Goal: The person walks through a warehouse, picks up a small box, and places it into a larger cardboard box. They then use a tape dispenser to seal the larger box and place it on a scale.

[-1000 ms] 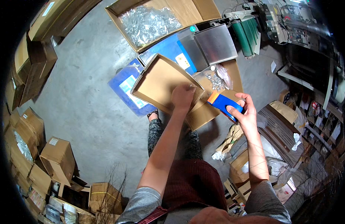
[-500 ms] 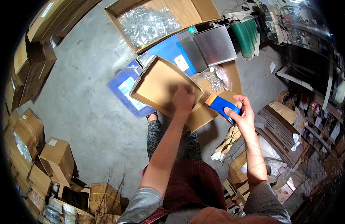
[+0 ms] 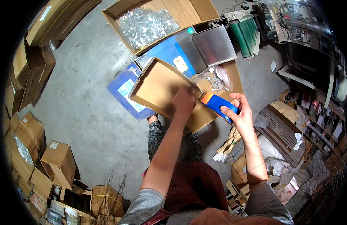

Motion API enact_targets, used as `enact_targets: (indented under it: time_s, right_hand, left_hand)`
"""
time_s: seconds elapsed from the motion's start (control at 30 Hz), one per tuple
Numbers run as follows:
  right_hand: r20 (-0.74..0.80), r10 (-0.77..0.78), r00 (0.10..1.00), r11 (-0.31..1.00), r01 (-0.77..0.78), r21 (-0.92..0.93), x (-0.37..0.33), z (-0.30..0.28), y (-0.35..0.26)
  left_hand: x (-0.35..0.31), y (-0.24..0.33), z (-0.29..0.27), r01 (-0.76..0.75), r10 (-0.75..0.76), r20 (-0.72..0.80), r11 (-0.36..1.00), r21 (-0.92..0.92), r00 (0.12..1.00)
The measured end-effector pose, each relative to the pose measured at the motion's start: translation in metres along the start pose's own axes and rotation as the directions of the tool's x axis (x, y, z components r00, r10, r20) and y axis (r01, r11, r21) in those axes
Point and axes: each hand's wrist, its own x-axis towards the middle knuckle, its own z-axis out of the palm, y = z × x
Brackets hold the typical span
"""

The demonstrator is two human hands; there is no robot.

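An open cardboard box [image 3: 154, 80] sits tilted over blue packaging in front of me. My left hand [image 3: 184, 99] reaches inside it, with curled fingers against the wall on the right; shadow hides whatever they may be gripping. My right hand [image 3: 239, 112] is closed around a blue tape dispenser [image 3: 220, 105] with an orange end, thumb on its near side. That orange end lies close by the outside of the box's right wall. Just beyond, small metal parts [image 3: 215, 81] and a pinkish plastic bag [image 3: 224, 77] lie in a cardboard tray [image 3: 233, 71].
A large carton [image 3: 115, 26] of clear plastic bags [image 3: 147, 28] stands at the far side. Behind the box is a blue machine with a steel plate [image 3: 214, 45], and beside it a green conveyor belt [image 3: 244, 39]. Cartons [image 3: 59, 161] line the left; stacked boards [image 3: 280, 129] lie right.
The tape dispenser in my right hand has moved slightly left, bringing its orange end nearer the box's right wall. My left hand stays inside the box with little movement.
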Motion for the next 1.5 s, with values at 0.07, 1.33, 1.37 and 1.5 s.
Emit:
enact_targets:
  time_s: [0.07, 1.33, 1.37, 1.5]
  right_hand:
    - [0.002, -0.013, 1.0, 1.0, 0.013, 0.0, 0.0, 0.001, 0.0]
    - [0.198, -0.193, 0.961, 0.981, 0.193, 0.02, -0.012, -0.031, 0.044]
    - [0.22, -0.198, 0.955, 0.98, 0.194, 0.04, -0.019, -0.04, 0.05]
    - [0.419, -0.227, 0.879, 0.962, 0.137, 0.235, -0.084, -0.036, 0.024]
  left_hand:
    - [0.003, -0.002, 0.002, -0.032, 0.031, 0.019, 0.999, 0.035, 0.999]
    - [-0.064, 0.008, 0.016, -0.314, 0.23, 0.231, 0.833, 0.456, 0.945]
    - [-0.077, 0.003, 0.014, -0.319, 0.255, 0.198, 0.833, 0.452, 0.946]
    - [-0.15, -0.032, -0.026, -0.276, 0.29, -0.041, 0.938, 0.209, 0.956]
